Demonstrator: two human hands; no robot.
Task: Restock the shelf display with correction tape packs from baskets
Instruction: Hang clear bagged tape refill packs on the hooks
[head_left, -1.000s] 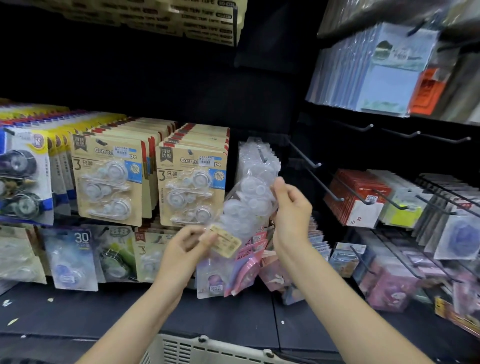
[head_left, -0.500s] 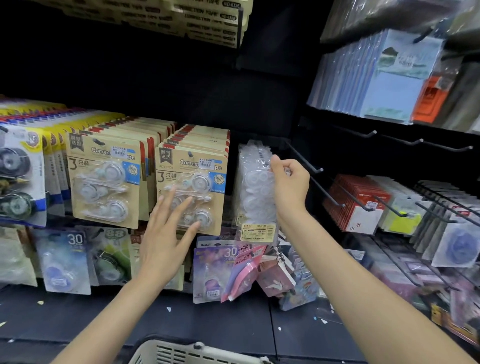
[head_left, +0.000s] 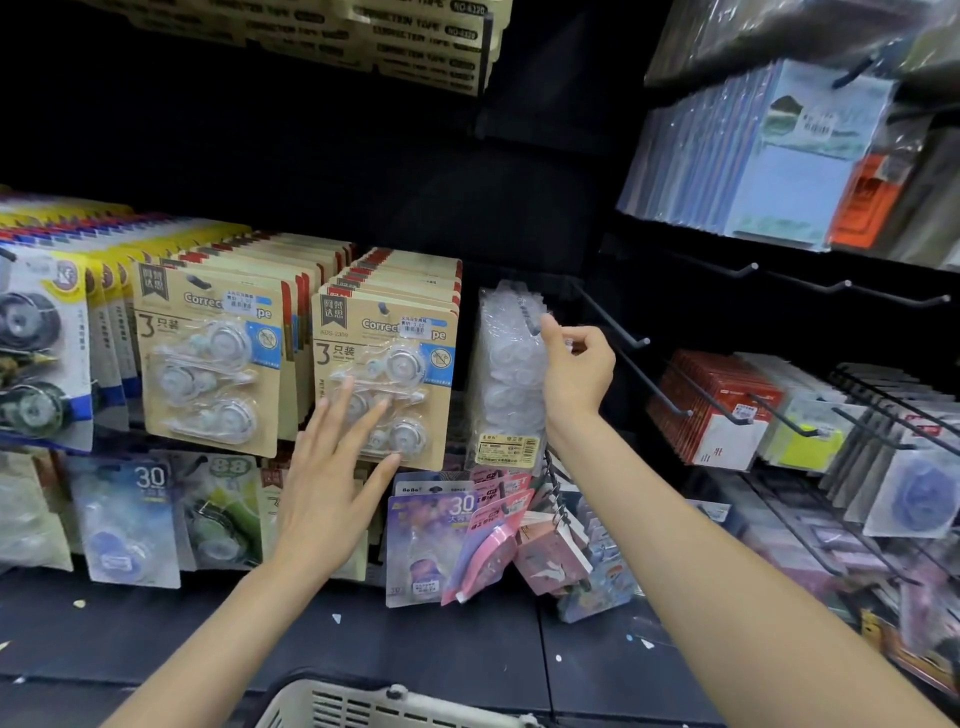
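Nearest, the rim of a pale slotted basket (head_left: 384, 701) is seen at the bottom edge. Beyond it, the left hand (head_left: 332, 488) is held flat with fingers spread wide, fingertips laid against the lower part of a tan three-piece correction tape card (head_left: 387, 358). To the right, the right hand (head_left: 574, 374) is raised with fingers curled, the top of a clear correction tape pack (head_left: 506, 374) pinched at its hook; a yellow label is noted at the pack's foot. Farther right, bare black hooks (head_left: 618, 332) are seen.
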